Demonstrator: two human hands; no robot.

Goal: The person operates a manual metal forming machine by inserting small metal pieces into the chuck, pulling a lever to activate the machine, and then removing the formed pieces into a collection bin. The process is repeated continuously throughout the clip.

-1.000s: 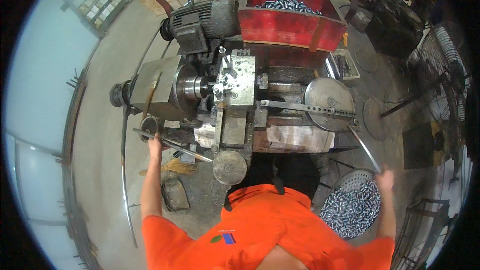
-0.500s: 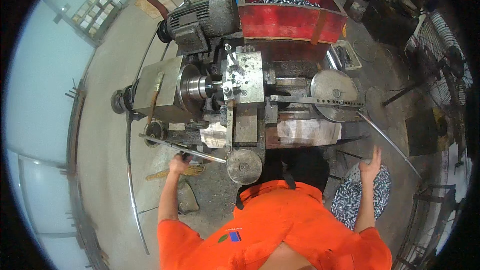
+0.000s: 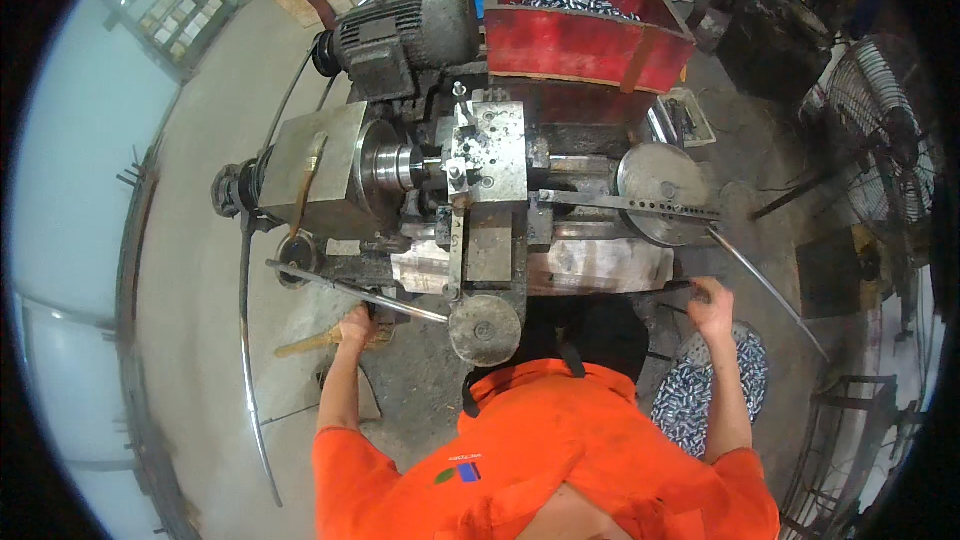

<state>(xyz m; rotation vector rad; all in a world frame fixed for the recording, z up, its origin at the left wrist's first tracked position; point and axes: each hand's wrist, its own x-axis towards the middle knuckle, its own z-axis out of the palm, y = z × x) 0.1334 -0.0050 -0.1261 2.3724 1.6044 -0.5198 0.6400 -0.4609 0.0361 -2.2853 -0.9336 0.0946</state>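
At the front left of a lathe-like machine, my left hand point(image 3: 355, 325) is curled closed beside the machine's underside. A dark part shows at its fingertips, too hidden to name. Above that hand slants a metal rod handle point(image 3: 385, 303), running to a round disc point(image 3: 485, 330). My right hand point(image 3: 710, 308) has its fingers closed at the end of a dark bar point(image 3: 672, 287) that sticks out from the machine's front right. Between the hands lie the machine's steel tool block point(image 3: 500, 155) and the shiny round chuck point(image 3: 393, 168).
A red bin point(image 3: 570, 45) of small metal pieces stands behind the machine, beside a motor point(image 3: 410, 30). A bowl-like container of metal pieces point(image 3: 700, 395) sits below my right forearm. A large disc point(image 3: 660, 185) with a long rod point(image 3: 770, 290) juts right, towards a fan point(image 3: 875, 130).
My right hand has moved up and left from above the metal pieces to the dark bar, its fingers closing there. My left hand stays at the same part. The view has shifted slightly.
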